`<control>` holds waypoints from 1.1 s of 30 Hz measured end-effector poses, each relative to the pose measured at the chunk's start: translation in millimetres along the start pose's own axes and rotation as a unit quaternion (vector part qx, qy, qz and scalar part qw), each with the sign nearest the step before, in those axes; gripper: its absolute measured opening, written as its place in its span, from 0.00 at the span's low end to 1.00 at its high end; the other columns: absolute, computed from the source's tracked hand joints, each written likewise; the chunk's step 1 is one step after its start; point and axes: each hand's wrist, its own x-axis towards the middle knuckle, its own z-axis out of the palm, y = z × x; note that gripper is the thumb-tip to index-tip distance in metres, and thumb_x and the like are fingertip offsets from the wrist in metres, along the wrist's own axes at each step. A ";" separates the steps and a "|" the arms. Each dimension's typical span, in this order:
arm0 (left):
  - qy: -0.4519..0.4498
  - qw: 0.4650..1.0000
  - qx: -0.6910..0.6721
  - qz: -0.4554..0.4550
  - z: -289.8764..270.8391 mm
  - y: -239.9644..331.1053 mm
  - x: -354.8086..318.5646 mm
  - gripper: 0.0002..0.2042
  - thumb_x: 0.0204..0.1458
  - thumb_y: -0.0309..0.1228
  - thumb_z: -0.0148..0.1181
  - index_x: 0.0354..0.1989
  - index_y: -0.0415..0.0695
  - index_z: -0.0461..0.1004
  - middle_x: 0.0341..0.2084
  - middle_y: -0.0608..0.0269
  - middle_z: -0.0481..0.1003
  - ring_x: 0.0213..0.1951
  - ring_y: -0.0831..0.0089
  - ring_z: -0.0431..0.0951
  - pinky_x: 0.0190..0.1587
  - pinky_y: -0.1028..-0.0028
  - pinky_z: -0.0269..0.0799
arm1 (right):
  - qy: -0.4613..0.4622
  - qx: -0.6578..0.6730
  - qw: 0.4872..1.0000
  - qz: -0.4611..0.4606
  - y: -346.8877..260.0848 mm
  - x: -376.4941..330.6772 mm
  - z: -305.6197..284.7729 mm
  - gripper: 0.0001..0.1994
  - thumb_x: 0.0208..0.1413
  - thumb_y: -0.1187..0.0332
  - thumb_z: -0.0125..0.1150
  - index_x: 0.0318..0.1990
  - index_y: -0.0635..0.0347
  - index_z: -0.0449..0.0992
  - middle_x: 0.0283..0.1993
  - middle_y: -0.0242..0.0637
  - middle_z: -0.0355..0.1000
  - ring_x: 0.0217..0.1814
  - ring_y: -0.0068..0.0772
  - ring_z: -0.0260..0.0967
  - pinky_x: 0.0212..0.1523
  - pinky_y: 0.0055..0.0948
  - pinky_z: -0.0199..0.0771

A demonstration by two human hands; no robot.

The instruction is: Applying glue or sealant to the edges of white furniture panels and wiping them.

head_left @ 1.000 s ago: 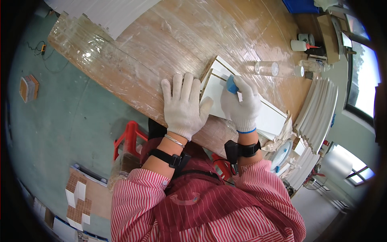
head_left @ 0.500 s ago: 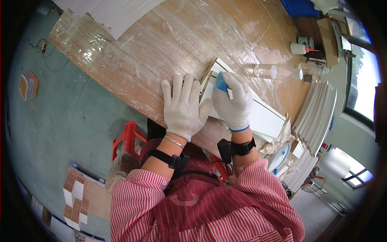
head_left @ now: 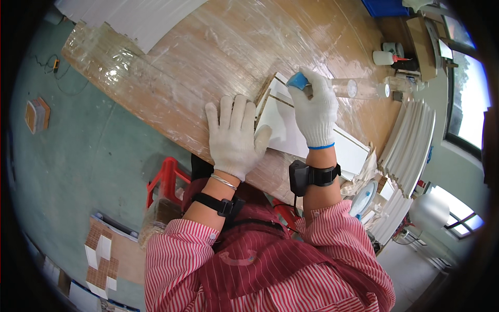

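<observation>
My left hand [head_left: 233,136], in a white knit glove, rests with its fingers spread on the film-covered table [head_left: 182,78]. Its thumb lies against the left edge of a white panel [head_left: 283,124] with thin dark grooves. This panel is set at an angle near the table's front edge. Over the panel, my right hand [head_left: 315,110], also gloved, pinches a small blue block [head_left: 297,80] between thumb and fingers. What the block is made of I cannot tell.
Clear bottles [head_left: 345,88] lie beyond my right hand, near a white squeeze bottle [head_left: 383,57] with a red tip. Stacked white panels [head_left: 408,140] stand at the right; white sheets [head_left: 135,18] lie at the far left. A red stool [head_left: 167,179] is beside me.
My right hand has moved up and to the right with the blue block, uncovering more of the white panel. The left hand has stayed almost in place.
</observation>
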 end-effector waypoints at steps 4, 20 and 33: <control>0.020 1.000 -0.006 0.009 0.1 1.0 0.8 0.24 0.49 0.44 0.61 0.48 0.35 0.75 0.49 0.50 0.72 0.52 0.47 0.68 0.63 0.40 0.55 | -0.043 0.035 0.996 -0.065 6.3 -5.1 -0.6 0.20 0.51 0.76 0.72 0.54 0.60 0.81 0.44 0.38 0.79 0.40 0.30 0.76 0.44 0.29 0.77; -0.031 0.998 0.051 0.020 13.2 2.9 -13.6 0.27 0.59 0.45 0.60 0.59 0.36 0.74 0.62 0.45 0.72 0.68 0.40 0.64 0.73 0.36 0.44 | 0.041 0.064 0.997 -0.019 55.5 -41.2 -11.0 0.17 0.52 0.73 0.69 0.50 0.59 0.80 0.42 0.48 0.77 0.37 0.47 0.76 0.41 0.40 0.78; -0.013 0.992 0.112 0.061 22.7 -7.6 -21.3 0.29 0.65 0.48 0.52 0.62 0.34 0.71 0.64 0.41 0.71 0.69 0.38 0.64 0.74 0.40 0.45 | 0.060 0.065 0.994 0.059 110.1 -62.0 -59.9 0.13 0.53 0.72 0.65 0.47 0.58 0.79 0.43 0.50 0.77 0.45 0.55 0.76 0.46 0.47 0.77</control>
